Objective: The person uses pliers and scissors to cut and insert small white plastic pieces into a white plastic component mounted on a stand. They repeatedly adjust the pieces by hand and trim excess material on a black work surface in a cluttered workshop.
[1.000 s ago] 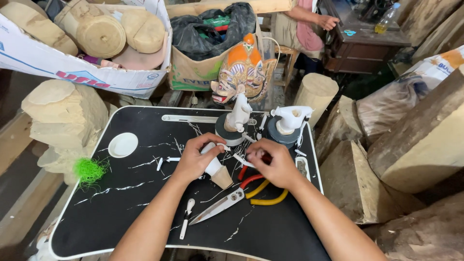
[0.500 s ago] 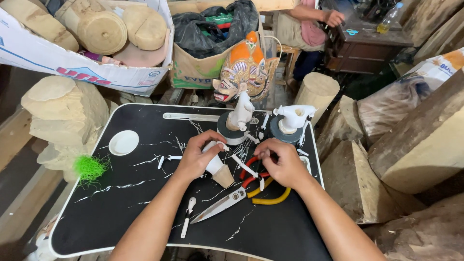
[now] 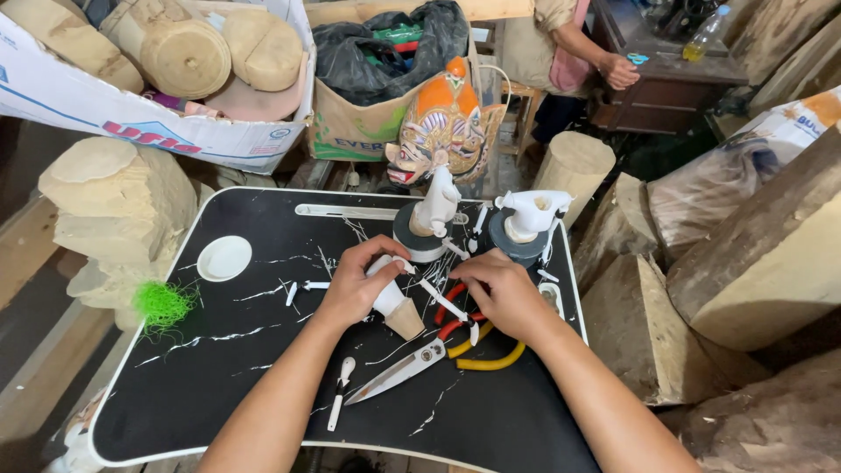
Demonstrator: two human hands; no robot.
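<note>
Barely shifting since a second ago, both hands are staying close together over the black surface [image 3: 175, 385], the left hand [image 3: 355, 285] clamping a white cone-shaped piece [image 3: 390, 302] while the right hand [image 3: 504, 293] is pinching a thin white stick [image 3: 441, 300] slanting toward it.

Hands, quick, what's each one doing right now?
Left hand: closed around a small white carved figure with a bare wood base.
Right hand: closed, pinching a thin white stick that reaches to the figure.
</note>
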